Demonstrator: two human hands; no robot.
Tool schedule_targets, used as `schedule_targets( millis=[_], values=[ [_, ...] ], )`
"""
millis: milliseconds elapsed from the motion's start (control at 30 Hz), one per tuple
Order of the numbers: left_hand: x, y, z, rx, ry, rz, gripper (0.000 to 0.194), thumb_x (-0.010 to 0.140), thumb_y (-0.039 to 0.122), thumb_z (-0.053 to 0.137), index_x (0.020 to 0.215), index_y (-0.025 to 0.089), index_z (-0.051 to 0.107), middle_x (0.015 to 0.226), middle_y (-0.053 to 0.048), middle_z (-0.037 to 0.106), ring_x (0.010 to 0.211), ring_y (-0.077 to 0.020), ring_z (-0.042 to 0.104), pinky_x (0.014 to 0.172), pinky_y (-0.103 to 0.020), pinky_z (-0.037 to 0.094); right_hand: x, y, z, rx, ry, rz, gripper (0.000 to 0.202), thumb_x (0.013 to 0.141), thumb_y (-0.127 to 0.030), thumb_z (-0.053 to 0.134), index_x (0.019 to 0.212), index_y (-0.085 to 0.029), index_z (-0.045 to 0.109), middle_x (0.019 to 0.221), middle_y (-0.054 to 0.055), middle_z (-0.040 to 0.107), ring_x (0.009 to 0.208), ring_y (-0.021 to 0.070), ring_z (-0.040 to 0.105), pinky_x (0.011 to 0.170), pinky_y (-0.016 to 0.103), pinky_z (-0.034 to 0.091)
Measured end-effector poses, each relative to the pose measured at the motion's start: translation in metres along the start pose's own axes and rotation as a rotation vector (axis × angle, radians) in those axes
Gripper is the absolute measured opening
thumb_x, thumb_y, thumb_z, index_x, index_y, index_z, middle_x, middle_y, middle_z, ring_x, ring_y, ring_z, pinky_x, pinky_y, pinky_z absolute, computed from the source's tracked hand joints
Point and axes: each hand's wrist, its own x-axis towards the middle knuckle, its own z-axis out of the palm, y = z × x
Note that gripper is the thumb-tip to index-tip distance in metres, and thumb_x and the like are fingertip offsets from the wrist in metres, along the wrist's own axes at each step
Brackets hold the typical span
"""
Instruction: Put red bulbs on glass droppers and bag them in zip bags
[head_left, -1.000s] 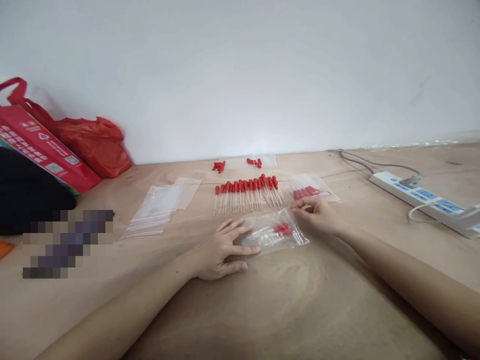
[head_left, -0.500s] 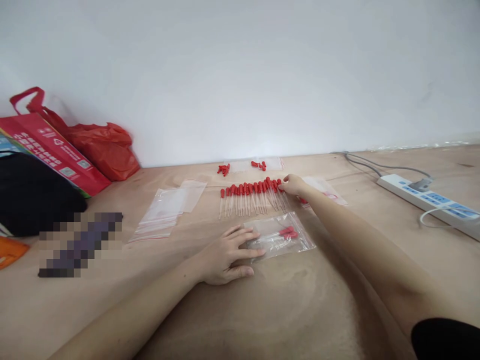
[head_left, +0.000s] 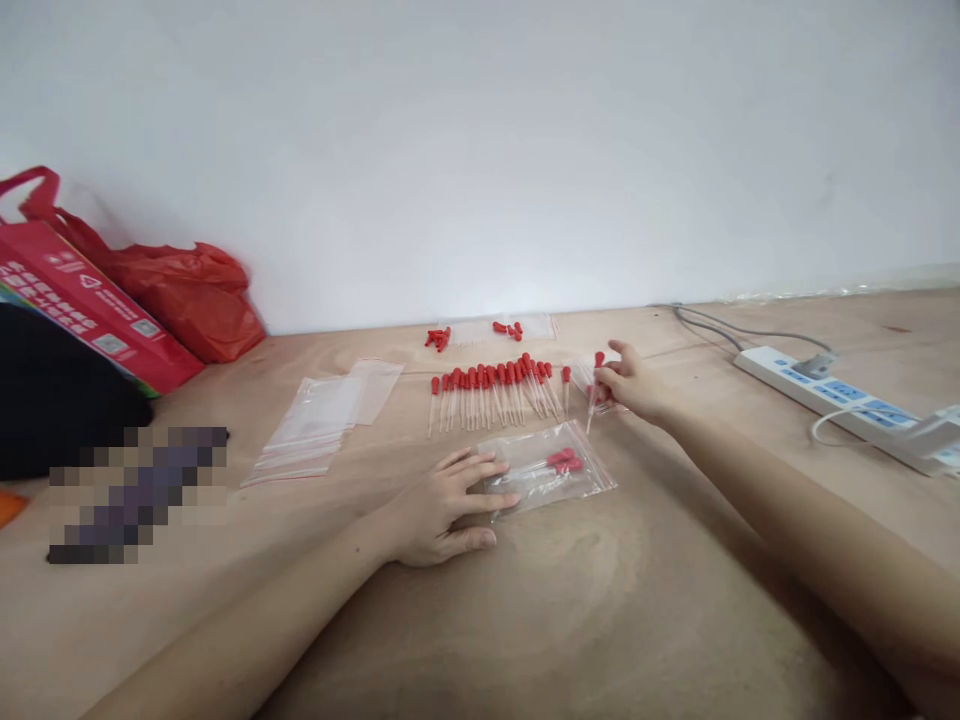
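Note:
My left hand lies with its fingers spread, the fingertips on the left end of a clear zip bag. Inside that bag are droppers with red bulbs. My right hand pinches a red-bulbed dropper between thumb and fingers, its thin tip pointing down. Left of it a row of several droppers lies side by side, red bulbs away from me. A single dropper lies apart at the row's right end. Another clear bag is partly hidden behind my right hand.
Flat clear bags lie at the left. Loose red bulbs and a filled bag are near the wall. Red bags stand at the far left. A power strip with cables sits at the right.
My right hand has moved right from the row's end, now with a dropper in its fingers. One dropper lies separated from the row. The view has shifted slightly right; my left hand stays on the bag.

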Motion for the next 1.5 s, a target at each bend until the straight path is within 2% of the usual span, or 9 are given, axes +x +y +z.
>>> schedule_targets(
  millis=[100, 367, 600, 800, 967, 1100, 1200, 1367, 1500],
  values=[
    [0.000, 0.000, 0.000, -0.001, 0.000, 0.000, 0.041, 0.084, 0.043, 0.045, 0.124, 0.032, 0.044, 0.136, -0.005, 0.036, 0.126, -0.0258, 0.030, 0.104, -0.047, 0.020, -0.022, 0.010, -0.011, 0.108, 0.109, -0.030, 0.075, 0.066, -0.017, 0.052, 0.130, -0.019, 0.013, 0.051, -0.010, 0.049, 0.041, 0.0116, 0.050, 0.039, 0.022, 0.042],
    [0.000, -0.001, 0.002, 0.038, -0.021, -0.001, 0.042, 0.085, 0.043, 0.044, 0.125, 0.032, 0.043, 0.137, -0.006, 0.034, 0.127, -0.0247, 0.028, 0.104, -0.048, 0.018, -0.041, 0.028, 0.001, 0.353, 0.244, -0.007, 0.043, 0.064, -0.020, 0.057, 0.100, -0.024, 0.035, 0.063, -0.008, 0.052, 0.048, 0.0106, 0.055, 0.048, 0.027, 0.050],
    [0.001, -0.002, 0.001, 0.028, -0.006, 0.008, 0.042, 0.085, 0.042, 0.045, 0.125, 0.033, 0.042, 0.140, -0.007, 0.028, 0.126, -0.0261, 0.029, 0.103, -0.048, 0.020, -0.064, 0.017, 0.021, 0.489, 0.120, 0.096, 0.031, 0.064, -0.028, 0.062, 0.084, -0.023, 0.038, 0.064, -0.006, 0.056, 0.048, 0.0090, 0.056, 0.046, 0.023, 0.048],
    [0.001, 0.000, 0.000, 0.023, -0.015, -0.012, 0.042, 0.084, 0.042, 0.046, 0.125, 0.032, 0.043, 0.142, -0.008, 0.023, 0.128, -0.0283, 0.025, 0.103, -0.049, 0.020, -0.075, 0.007, 0.021, 0.286, -0.132, 0.121, 0.032, 0.060, -0.035, 0.069, 0.078, -0.018, 0.049, 0.054, -0.006, 0.053, 0.039, 0.0054, 0.047, 0.035, 0.017, 0.039],
    [0.001, 0.000, 0.001, 0.017, -0.014, -0.007, 0.042, 0.084, 0.042, 0.046, 0.125, 0.032, 0.043, 0.142, -0.009, 0.022, 0.128, -0.0289, 0.024, 0.102, -0.050, 0.020, -0.070, 0.015, 0.017, 0.171, -0.278, 0.083, 0.031, 0.058, -0.036, 0.071, 0.078, -0.018, 0.057, 0.050, -0.006, 0.053, 0.036, 0.0045, 0.043, 0.033, 0.017, 0.034],
    [0.001, -0.001, 0.002, 0.028, -0.014, -0.001, 0.042, 0.085, 0.042, 0.045, 0.125, 0.032, 0.043, 0.142, -0.009, 0.022, 0.128, -0.0288, 0.025, 0.102, -0.051, 0.021, -0.068, 0.017, 0.018, 0.071, -0.392, -0.055, 0.025, 0.064, -0.039, 0.066, 0.075, -0.017, 0.065, 0.061, -0.001, 0.061, 0.036, 0.0041, 0.041, 0.033, 0.018, 0.032],
    [0.001, -0.001, 0.002, 0.040, -0.021, -0.004, 0.042, 0.084, 0.042, 0.045, 0.125, 0.032, 0.043, 0.142, -0.010, 0.023, 0.128, -0.0284, 0.025, 0.102, -0.050, 0.021, -0.066, 0.017, 0.022, 0.044, -0.407, -0.077, 0.026, 0.068, -0.040, 0.061, 0.077, -0.017, 0.067, 0.061, 0.000, 0.063, 0.040, 0.0065, 0.046, 0.036, 0.019, 0.034],
    [0.002, -0.002, 0.003, 0.035, 0.006, 0.009, 0.041, 0.083, 0.043, 0.047, 0.124, 0.032, 0.045, 0.136, -0.009, 0.032, 0.125, -0.0264, 0.030, 0.103, -0.049, 0.021, -0.063, 0.021, 0.028, 0.042, -0.271, -0.043, 0.021, 0.066, -0.035, 0.063, 0.071, -0.015, 0.065, 0.067, 0.003, 0.065, 0.054, 0.0123, 0.057, 0.049, 0.023, 0.043],
    [0.002, -0.003, 0.003, 0.027, 0.034, 0.017, 0.040, 0.083, 0.042, 0.048, 0.122, 0.032, 0.047, 0.128, -0.008, 0.041, 0.125, -0.0260, 0.031, 0.103, -0.048, 0.022, -0.060, 0.021, 0.021, -0.055, -0.365, -0.051, 0.023, 0.071, -0.037, 0.056, 0.072, -0.015, 0.064, 0.057, 0.001, 0.062, 0.048, 0.0112, 0.053, 0.045, 0.022, 0.040]
  ],
)
